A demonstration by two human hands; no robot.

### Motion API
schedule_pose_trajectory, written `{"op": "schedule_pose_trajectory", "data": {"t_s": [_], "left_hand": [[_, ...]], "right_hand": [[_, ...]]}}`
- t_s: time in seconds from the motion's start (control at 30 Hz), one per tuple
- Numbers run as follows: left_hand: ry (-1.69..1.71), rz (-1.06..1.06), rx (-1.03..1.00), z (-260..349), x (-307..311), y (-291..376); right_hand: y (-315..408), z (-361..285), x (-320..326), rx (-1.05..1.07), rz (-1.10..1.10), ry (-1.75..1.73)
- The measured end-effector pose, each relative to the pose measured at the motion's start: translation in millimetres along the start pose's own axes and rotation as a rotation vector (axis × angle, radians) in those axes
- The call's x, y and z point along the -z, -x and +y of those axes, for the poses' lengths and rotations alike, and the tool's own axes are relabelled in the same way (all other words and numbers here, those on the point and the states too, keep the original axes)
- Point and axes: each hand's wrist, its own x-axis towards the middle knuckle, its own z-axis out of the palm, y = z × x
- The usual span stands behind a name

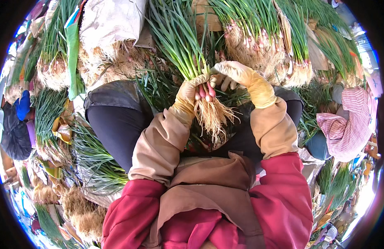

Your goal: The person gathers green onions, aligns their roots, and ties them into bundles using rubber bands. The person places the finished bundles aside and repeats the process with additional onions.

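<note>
My left hand [192, 88], in a pale yellow glove, is closed around a bunch of green onions [195, 67] just above the small pink bulbs. The leaves fan up and left, and the tan roots [210, 116] hang below. Right beside it, my right hand [230, 74], gloved the same way, has its bent fingertips at the near side of the stems; whether they pinch a leaf or stem cannot be told. Loose green leaves [160, 90] lie between my knees under the bunch, with more roots and a few bulbs below.
Large piles of green onions [257, 40] stand ahead, roots towards me. A white sack [112, 21] covers a pile at upper left. More onions [98, 168] lie at my left. A co-worker in a checked head covering [350, 124] sits at right; a blue glove [23, 105] shows at far left.
</note>
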Motion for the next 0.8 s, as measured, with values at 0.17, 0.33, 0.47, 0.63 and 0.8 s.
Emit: {"op": "schedule_pose_trajectory", "data": {"t_s": [0.17,0.33,0.47,0.63,0.8], "left_hand": [[-0.033,0.080,0.029,-3.4,-3.1,-4.2],[0.108,0.081,-0.018,-6.8,1.9,-4.6],[0.267,-0.030,-0.176,11.6,-21.1,5.6],[0.312,-0.050,-0.106,-7.9,-12.8,-8.8],[0.117,0.185,-0.008,-1.1,-8.3,-4.0]], "right_hand": [[-5.9,2.3,-19.0,0.042,0.106,-0.046],[-0.8,2.8,1.0,0.121,0.458,0.423],[-6.7,12.4,30.1,-0.137,0.453,1.004],[-13.5,8.0,103.9,-0.369,0.861,0.931],[-23.3,15.4,104.9,-0.436,0.957,0.924]]}}
